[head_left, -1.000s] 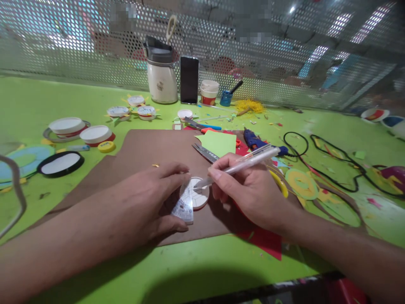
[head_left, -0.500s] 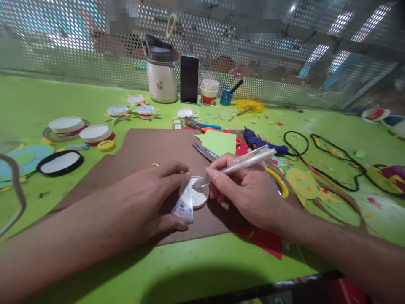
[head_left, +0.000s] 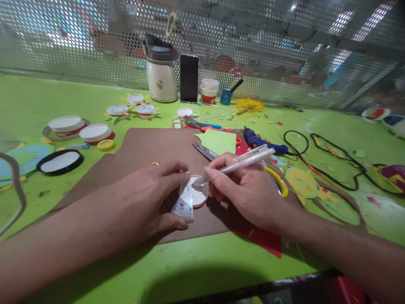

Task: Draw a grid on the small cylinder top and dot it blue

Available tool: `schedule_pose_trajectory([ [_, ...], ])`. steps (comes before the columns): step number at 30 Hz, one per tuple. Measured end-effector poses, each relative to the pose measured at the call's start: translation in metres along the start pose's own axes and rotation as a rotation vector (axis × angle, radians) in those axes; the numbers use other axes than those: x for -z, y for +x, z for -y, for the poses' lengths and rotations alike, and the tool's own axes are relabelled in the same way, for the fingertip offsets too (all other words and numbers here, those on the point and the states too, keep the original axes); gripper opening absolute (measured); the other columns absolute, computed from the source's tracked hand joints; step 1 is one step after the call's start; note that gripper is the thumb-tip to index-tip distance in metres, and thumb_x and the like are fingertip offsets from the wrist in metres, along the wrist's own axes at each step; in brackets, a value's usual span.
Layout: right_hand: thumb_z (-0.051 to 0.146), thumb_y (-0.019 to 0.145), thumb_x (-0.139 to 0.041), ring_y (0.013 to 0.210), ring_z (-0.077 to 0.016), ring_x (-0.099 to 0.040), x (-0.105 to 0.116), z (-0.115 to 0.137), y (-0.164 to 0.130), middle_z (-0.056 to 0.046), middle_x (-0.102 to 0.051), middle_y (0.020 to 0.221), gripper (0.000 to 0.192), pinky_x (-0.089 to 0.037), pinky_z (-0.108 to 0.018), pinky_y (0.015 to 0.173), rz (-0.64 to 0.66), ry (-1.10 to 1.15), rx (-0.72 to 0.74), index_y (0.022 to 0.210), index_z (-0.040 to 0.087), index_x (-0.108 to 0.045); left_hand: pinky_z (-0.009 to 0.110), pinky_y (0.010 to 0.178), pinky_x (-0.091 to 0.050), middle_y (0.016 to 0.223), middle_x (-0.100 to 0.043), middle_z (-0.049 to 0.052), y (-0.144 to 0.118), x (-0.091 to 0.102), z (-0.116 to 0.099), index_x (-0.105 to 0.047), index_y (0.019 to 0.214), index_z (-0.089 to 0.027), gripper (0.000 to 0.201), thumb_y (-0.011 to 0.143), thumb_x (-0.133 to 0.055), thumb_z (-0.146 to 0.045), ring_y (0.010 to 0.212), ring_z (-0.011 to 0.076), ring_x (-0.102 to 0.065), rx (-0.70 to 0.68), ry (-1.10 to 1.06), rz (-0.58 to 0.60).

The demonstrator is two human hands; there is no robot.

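Observation:
A small white disc [head_left: 200, 196] with dark lines drawn on it lies on a brown board [head_left: 145, 145]. My left hand [head_left: 158, 194] is closed on a clear plastic protractor [head_left: 184, 207], fingertips at its top and thumb at its bottom corner, and the protractor overlaps the disc's left part. In my right hand [head_left: 240, 181] a clear-barrelled pen [head_left: 243, 161] is gripped, its tip on the disc's upper part near the protractor's edge. Scissors with a yellow handle [head_left: 280, 182] lie partly beneath my right hand, their grey blades showing beyond it.
Beyond the board are a light green paper piece [head_left: 218, 141], a blue glue gun [head_left: 262, 143] with a black cord, and a phone [head_left: 189, 79] beside a white jug [head_left: 162, 80]. White lids [head_left: 95, 133] and a black ring [head_left: 60, 162] lie left. Paper scraps litter the right.
Almost nothing differs. Both hands stay at the disc, the pen tip still on it, and the view has shifted very slightly.

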State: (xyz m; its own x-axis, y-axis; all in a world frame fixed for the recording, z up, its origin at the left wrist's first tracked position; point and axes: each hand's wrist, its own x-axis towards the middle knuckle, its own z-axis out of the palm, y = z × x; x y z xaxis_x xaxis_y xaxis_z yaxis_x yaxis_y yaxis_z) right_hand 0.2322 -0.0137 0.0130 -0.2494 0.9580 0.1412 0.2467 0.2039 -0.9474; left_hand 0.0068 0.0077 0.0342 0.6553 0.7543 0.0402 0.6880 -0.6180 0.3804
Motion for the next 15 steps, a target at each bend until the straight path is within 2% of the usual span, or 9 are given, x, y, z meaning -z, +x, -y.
schedule_pose_trajectory([
  [1,0.035,0.104,-0.065,0.051,-0.0091,-0.057,0.0000,-0.0001,0.0000,0.006,-0.067,0.067,0.020,-0.045,-0.023,0.051,0.000,-0.003,0.003,0.088,0.023,-0.062,0.050,0.100,-0.061,0.134,-0.074,0.010,0.0007,0.0005,-0.0007,-0.077,0.124,-0.022,0.044,0.083,-0.077,-0.037,0.111,0.0356,-0.076,0.000,0.017,0.076],
  [4,0.033,0.103,-0.064,0.051,-0.0089,-0.056,0.0001,-0.0007,-0.0001,0.006,-0.066,0.067,0.019,-0.044,-0.023,0.051,-0.008,-0.018,0.014,0.088,0.023,-0.062,0.052,0.102,-0.061,0.138,-0.071,0.013,0.0025,0.0033,-0.0016,-0.076,0.126,-0.022,0.045,0.082,-0.081,-0.033,0.115,0.0381,-0.074,0.027,0.047,0.145],
  [9,0.033,0.103,-0.064,0.050,-0.0090,-0.057,0.0010,-0.0027,-0.0001,0.006,-0.066,0.067,0.019,-0.045,-0.024,0.051,-0.008,-0.025,0.015,0.088,0.023,-0.062,0.052,0.104,-0.060,0.141,-0.070,0.012,0.0023,0.0043,0.0012,-0.073,0.133,-0.024,0.050,0.085,-0.082,-0.033,0.120,0.0384,-0.073,0.005,0.048,0.138],
  [15,0.033,0.104,-0.064,0.049,-0.0080,-0.056,0.0008,-0.0015,0.0001,0.007,-0.065,0.067,0.018,-0.045,-0.024,0.052,-0.009,-0.028,0.026,0.088,0.023,-0.062,0.055,0.103,-0.061,0.140,-0.070,0.014,0.0031,0.0023,0.0015,-0.075,0.126,-0.023,0.045,0.084,-0.083,-0.034,0.117,0.0398,-0.074,0.005,0.058,0.149],
])
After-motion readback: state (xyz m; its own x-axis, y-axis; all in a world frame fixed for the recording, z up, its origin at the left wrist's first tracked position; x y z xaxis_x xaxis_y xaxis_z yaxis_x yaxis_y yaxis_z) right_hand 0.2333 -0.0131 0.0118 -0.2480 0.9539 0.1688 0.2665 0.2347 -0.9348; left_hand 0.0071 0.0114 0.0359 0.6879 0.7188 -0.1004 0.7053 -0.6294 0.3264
